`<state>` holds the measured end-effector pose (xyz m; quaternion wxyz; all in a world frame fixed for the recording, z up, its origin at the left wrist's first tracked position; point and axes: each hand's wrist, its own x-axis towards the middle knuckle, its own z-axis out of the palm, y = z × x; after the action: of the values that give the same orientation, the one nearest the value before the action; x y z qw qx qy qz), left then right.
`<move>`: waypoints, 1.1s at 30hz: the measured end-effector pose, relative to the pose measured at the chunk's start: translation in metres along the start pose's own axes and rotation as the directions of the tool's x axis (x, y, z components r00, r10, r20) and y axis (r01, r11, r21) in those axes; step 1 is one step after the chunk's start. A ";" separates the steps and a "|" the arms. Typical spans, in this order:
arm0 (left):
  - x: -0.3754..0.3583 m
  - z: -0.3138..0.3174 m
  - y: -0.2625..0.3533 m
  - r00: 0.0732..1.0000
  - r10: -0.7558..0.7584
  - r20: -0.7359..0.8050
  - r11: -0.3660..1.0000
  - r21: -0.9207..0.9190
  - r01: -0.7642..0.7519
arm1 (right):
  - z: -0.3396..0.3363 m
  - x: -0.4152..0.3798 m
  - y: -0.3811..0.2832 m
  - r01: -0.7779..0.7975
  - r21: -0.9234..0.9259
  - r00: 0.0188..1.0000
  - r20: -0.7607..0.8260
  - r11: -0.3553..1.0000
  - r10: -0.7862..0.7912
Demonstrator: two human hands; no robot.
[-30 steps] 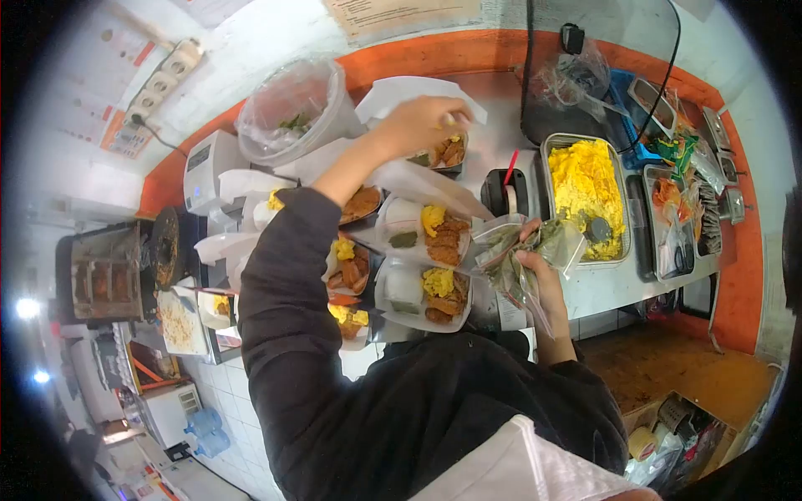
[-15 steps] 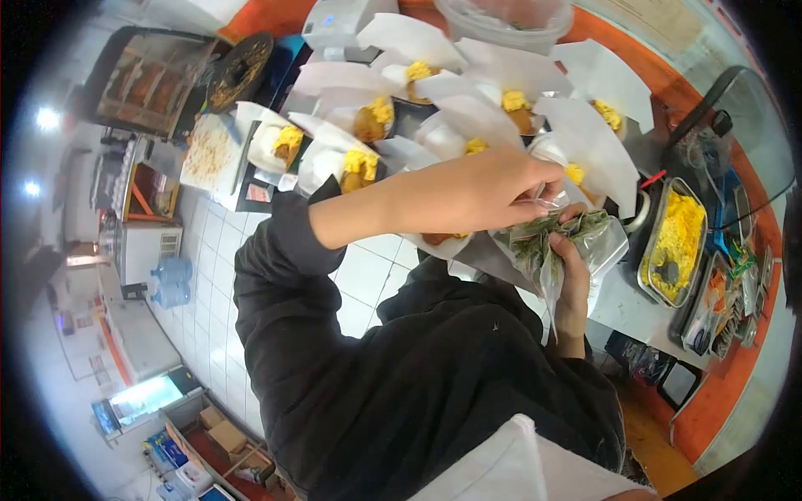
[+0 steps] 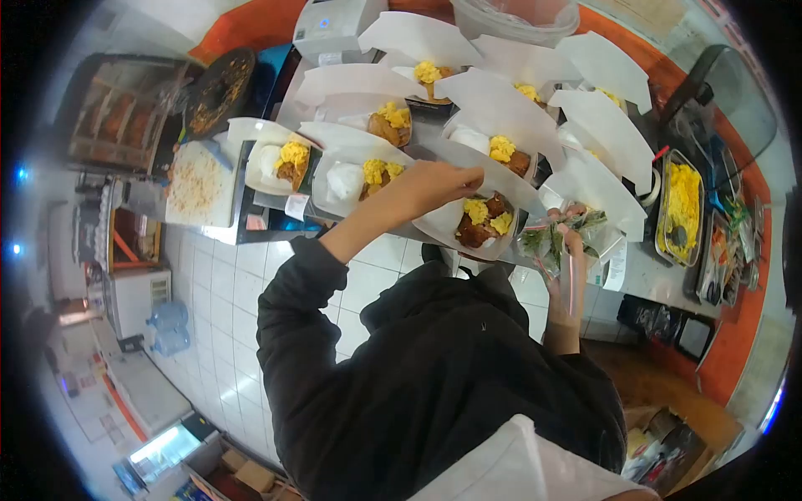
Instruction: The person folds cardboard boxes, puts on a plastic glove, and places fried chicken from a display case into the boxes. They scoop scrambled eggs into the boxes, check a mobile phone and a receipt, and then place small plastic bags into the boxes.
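My left hand is over an open white takeaway box at the table's near edge. Its fingers are pinched together; what they hold, if anything, is too small to make out. In that box lie browned pieces of food topped with yellow scramble. On the right, my right hand grips a clear zip bag of green herb leaves, close beside the box. Several more open boxes, such as one on the left, hold white rice, browned pieces and yellow scramble.
A metal tray of yellow scramble with a utensil stands at right, beside a tray of mixed items. At left are a cutting board with crumbs and a dark pan. A white printer and a clear tub stand behind.
My left hand has moved left from the herb bag to above the near box. My right hand still grips the bag, now slightly lower. The view has shifted a little.
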<state>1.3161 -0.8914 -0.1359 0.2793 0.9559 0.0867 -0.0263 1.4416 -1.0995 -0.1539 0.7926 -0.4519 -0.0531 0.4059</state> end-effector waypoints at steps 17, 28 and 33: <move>0.051 -0.011 0.050 0.949 0.315 -0.032 0.743 -0.613 -0.268 | 0.003 -0.001 0.005 0.324 -0.130 0.940 -0.065 0.937 -0.334; 0.116 -0.089 0.000 0.996 0.017 -0.092 0.919 -0.390 -0.052 | -0.007 0.060 -0.055 0.204 0.094 0.976 -0.103 0.974 -0.194; 0.135 -0.049 -0.042 0.984 0.019 0.176 0.944 -0.327 0.041 | -0.023 0.085 -0.056 0.248 0.063 0.967 0.041 0.967 -0.250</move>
<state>1.4418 -0.8100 -0.1297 0.4416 0.8891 0.0701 -0.0976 1.5414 -1.0705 -0.1489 0.8484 -0.4087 -0.1171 0.3154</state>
